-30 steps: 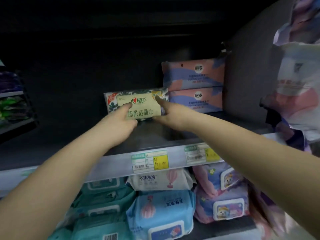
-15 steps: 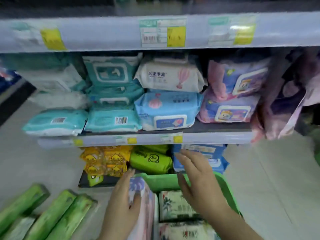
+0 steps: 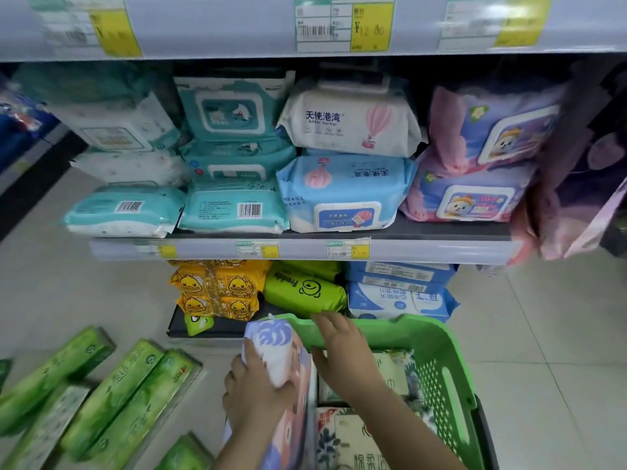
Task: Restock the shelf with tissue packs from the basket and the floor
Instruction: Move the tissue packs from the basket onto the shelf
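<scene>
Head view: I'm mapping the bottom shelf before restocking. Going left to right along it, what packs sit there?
Yellow duck packs → green Freddy pack → blue packs. Just in front, the left hand grips a white-and-purple pack; the right hand reaches into the green basket.

wet-wipe packs point(image 3: 342, 193) on middle tier | yellow duck packs point(image 3: 217, 290) below | price tags point(image 3: 342, 27)

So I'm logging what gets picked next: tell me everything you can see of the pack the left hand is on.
The pack is a soft plastic-wrapped bundle, white with a purple leaf print at its top end and pink lower down. It stands on end at the left side of the green basket, top tilted toward the shelves. The left hand grips its left side; the right hand hovers beside it, contact unclear.
</scene>
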`<action>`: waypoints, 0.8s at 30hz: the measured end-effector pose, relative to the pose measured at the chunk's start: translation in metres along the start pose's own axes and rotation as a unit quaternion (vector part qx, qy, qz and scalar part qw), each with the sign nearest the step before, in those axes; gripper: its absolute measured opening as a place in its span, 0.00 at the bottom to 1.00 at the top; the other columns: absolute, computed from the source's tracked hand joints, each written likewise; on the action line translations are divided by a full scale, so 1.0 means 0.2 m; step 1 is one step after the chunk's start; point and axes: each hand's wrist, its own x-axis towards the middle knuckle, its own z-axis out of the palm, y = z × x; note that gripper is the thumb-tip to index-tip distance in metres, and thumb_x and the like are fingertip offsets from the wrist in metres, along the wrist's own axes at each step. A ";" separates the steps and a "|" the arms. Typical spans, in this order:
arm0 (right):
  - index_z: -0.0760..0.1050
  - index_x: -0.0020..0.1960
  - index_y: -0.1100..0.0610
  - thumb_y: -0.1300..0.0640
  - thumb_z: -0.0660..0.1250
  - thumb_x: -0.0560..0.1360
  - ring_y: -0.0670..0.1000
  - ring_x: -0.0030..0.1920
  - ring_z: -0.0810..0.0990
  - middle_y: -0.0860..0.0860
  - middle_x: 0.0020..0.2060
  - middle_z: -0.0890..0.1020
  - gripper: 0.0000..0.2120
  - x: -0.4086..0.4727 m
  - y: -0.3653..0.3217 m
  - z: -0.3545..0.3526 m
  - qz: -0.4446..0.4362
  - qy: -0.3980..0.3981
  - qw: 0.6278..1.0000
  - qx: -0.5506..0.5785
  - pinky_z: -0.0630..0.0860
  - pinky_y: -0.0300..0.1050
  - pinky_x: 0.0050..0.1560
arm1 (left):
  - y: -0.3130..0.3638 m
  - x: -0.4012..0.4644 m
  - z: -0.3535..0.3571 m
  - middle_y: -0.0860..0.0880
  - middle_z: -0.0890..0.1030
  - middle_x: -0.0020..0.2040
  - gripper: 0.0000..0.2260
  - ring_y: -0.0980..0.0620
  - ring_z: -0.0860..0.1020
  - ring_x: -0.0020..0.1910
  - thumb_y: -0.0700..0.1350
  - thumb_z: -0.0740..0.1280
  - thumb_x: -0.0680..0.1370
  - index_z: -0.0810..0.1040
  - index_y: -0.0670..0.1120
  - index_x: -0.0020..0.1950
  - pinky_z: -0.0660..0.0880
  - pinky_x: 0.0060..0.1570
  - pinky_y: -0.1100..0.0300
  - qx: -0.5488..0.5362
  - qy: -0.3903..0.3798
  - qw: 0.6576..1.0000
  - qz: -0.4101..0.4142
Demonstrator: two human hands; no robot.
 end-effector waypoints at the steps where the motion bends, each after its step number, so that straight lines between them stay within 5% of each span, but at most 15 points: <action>1: 0.59 0.73 0.53 0.53 0.59 0.78 0.53 0.71 0.62 0.51 0.70 0.65 0.24 0.00 0.01 -0.02 0.008 0.008 1.000 0.008 0.60 0.47 0.71 | -0.01 0.00 0.00 0.45 0.63 0.70 0.47 0.42 0.65 0.66 0.58 0.70 0.67 0.44 0.48 0.76 0.69 0.60 0.51 -0.014 0.004 1.000 0.003; 8: 0.61 0.72 0.54 0.53 0.61 0.78 0.51 0.68 0.66 0.50 0.68 0.68 0.24 -0.07 0.08 -0.17 0.064 0.037 0.994 0.084 0.64 0.41 0.66 | -0.04 -0.08 -0.12 0.47 0.68 0.66 0.49 0.44 0.71 0.63 0.52 0.75 0.62 0.51 0.51 0.75 0.74 0.53 0.49 -0.137 0.019 0.988 0.065; 13: 0.62 0.72 0.53 0.52 0.63 0.77 0.47 0.65 0.69 0.48 0.67 0.70 0.25 -0.16 0.03 -0.41 0.096 0.069 0.974 0.193 0.67 0.41 0.64 | 0.07 -0.23 -0.42 0.54 0.73 0.61 0.44 0.48 0.74 0.58 0.44 0.78 0.62 0.58 0.58 0.70 0.73 0.56 0.48 -0.351 0.008 0.926 0.141; 17: 0.63 0.70 0.51 0.52 0.66 0.75 0.45 0.60 0.72 0.47 0.62 0.73 0.25 -0.27 -0.08 -0.59 0.090 0.084 0.940 0.318 0.68 0.38 0.57 | 0.18 -0.39 -0.70 0.55 0.77 0.59 0.40 0.49 0.79 0.52 0.39 0.78 0.62 0.62 0.63 0.65 0.77 0.49 0.45 -0.487 -0.035 0.858 0.157; 21: 0.65 0.65 0.46 0.52 0.65 0.75 0.34 0.54 0.74 0.45 0.58 0.75 0.20 -0.40 -0.19 -0.78 0.035 0.121 0.906 0.404 0.70 0.27 0.51 | 0.27 -0.64 -0.94 0.74 0.65 0.63 0.49 0.69 0.68 0.62 0.53 0.80 0.52 0.52 0.80 0.59 0.70 0.58 0.59 -0.404 0.030 0.868 0.289; 24: 0.70 0.60 0.42 0.40 0.62 0.66 0.37 0.54 0.78 0.42 0.55 0.80 0.23 -0.51 -0.24 -0.92 -0.025 0.120 0.868 0.482 0.74 0.32 0.53 | 0.30 -0.82 -1.07 0.82 0.57 0.62 0.51 0.83 0.59 0.59 0.72 0.72 0.42 0.45 0.84 0.58 0.65 0.52 0.71 -0.328 0.061 0.883 0.330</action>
